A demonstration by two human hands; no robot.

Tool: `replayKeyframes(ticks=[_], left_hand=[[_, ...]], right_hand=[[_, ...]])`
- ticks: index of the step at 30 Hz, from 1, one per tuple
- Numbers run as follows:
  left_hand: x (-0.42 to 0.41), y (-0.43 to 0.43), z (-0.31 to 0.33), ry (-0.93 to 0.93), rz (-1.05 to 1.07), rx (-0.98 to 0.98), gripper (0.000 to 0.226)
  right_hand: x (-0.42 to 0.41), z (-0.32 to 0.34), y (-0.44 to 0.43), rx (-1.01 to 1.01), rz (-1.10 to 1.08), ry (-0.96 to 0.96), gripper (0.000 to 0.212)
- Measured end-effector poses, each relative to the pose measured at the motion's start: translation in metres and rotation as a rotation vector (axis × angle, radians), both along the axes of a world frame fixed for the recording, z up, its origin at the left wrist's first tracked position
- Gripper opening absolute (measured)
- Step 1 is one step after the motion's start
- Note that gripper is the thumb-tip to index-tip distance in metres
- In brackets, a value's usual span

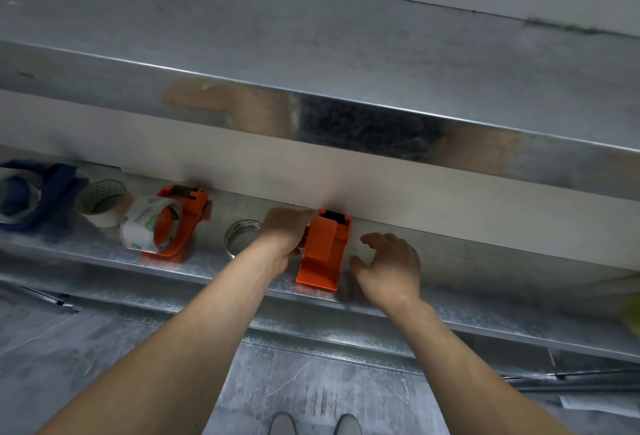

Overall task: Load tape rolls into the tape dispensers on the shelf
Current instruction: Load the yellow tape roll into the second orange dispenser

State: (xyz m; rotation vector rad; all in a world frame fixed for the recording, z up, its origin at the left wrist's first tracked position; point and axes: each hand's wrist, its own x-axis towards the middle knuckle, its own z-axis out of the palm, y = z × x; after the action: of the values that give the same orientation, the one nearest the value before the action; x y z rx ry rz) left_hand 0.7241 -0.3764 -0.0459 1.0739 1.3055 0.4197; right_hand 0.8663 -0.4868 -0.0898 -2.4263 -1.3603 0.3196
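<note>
An orange tape dispenser lies on the metal shelf in the middle of the view. My left hand grips its left side, fingers curled around it. My right hand hovers just to its right with fingers spread, holding nothing. A clear tape roll stands on the shelf left of my left wrist. Farther left, a second orange dispenser carries a clear printed roll.
A white tape roll and a blue dispenser with a roll sit at the shelf's left end. An upper metal shelf overhangs closely above. Below lie the grey floor and my shoes.
</note>
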Motion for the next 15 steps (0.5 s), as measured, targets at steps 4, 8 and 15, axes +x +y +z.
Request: replayKeyframes(ticks=[4, 8, 15], left_hand=[[-0.003, -0.002, 0.005, 0.019, 0.025, 0.008, 0.024], [-0.003, -0.003, 0.011, 0.006, 0.04, 0.017, 0.017], [-0.004, -0.007, 0.025, 0.021, 0.065, 0.077, 0.017]], right_hand=[[-0.004, 0.006, 0.001, 0.008, -0.003, -0.015, 0.04], [-0.004, 0.011, 0.001, 0.027, -0.027, 0.045, 0.04], [-0.006, 0.022, -0.004, 0.114, -0.085, 0.095, 0.04]])
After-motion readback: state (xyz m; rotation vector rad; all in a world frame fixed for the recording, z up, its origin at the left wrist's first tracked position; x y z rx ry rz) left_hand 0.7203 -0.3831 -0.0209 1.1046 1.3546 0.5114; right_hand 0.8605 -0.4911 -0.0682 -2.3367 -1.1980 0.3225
